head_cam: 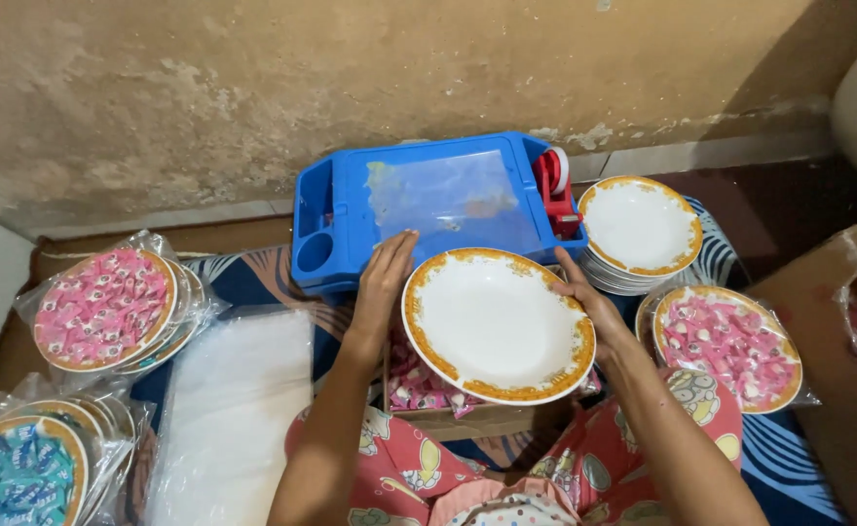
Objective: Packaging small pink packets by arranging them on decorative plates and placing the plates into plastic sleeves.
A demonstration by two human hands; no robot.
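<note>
A: Nearest the camera: two forearms over patterned pink trousers. What's in hand?

B: One empty plate [499, 324], white with an orange-gold rim, held between both hands. Left hand [384, 282] flat against its left edge, fingers [396, 255] straight and together, pointing away toward the wall. Right hand [592, 302] hooked round the right edge, fingers curled on the rim.

A: Orientation?

B: Face up, bowl toward the camera, tilted slightly. It's round, so no true long axis; in the head view it reads as an oval running left to right.

A: Beneath it?

B: An open cardboard box [467, 419] of pink wrapped sweets [419, 385], on the lap, directly under the plate.

A: Sideways?

B: Right: a wrapped plate of pink sweets [730, 346] on the patterned floor cloth. Left: a sheet of clear plastic [229, 409], then wrapped stacks, one topped pink [105, 307], one blue [19, 477] at the lower left corner.

A: Farther out?

B: Blue plastic tray [331, 209] just beyond the plate, clear film lying in it. Red tape dispenser [557, 190] at its right edge. A stack of empty plates [640, 226] beside that. Then the stained wall [399, 68].
</note>
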